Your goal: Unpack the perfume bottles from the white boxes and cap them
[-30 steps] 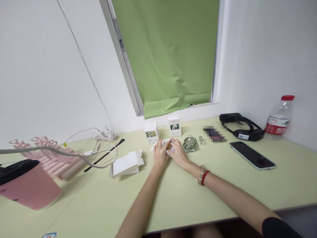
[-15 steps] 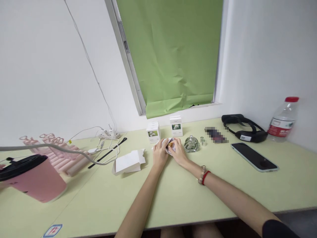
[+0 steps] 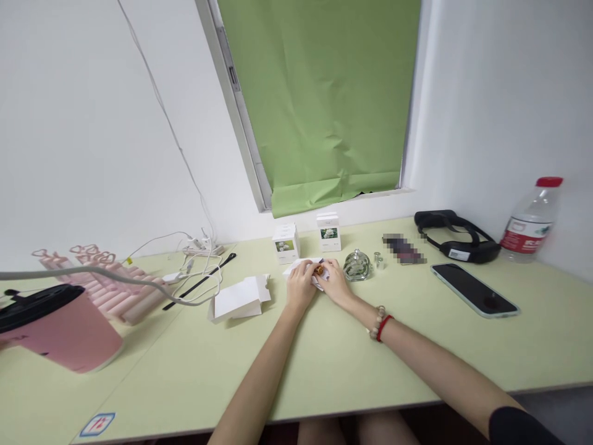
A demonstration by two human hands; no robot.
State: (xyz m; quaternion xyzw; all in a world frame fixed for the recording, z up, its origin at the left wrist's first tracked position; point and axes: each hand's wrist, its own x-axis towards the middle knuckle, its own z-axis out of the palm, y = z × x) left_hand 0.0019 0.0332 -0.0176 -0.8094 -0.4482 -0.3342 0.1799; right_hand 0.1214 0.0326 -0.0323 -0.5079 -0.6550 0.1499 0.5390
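At the middle of the table, my left hand and my right hand meet with fingers curled over a sheet of white paper. Between their fingertips shows a small shiny amber-gold item, too small to name for certain. The paper lies under and around it, partly hidden by my fingers. Just right of my right hand stands a round glass bottle, with two small glass or metal pieces beside it. An opened white carton rests left of my left hand.
Small white boxes with flower pictures and another such box stand behind my hands. To the right are a phone, a black headset and a water bottle. Leftward are a pink cup, pink rollers and cables.
The paper around the amber-gold item has flattened and spreads further left past my left hand. My fingers have shifted slightly on it. The view has tilted a little.
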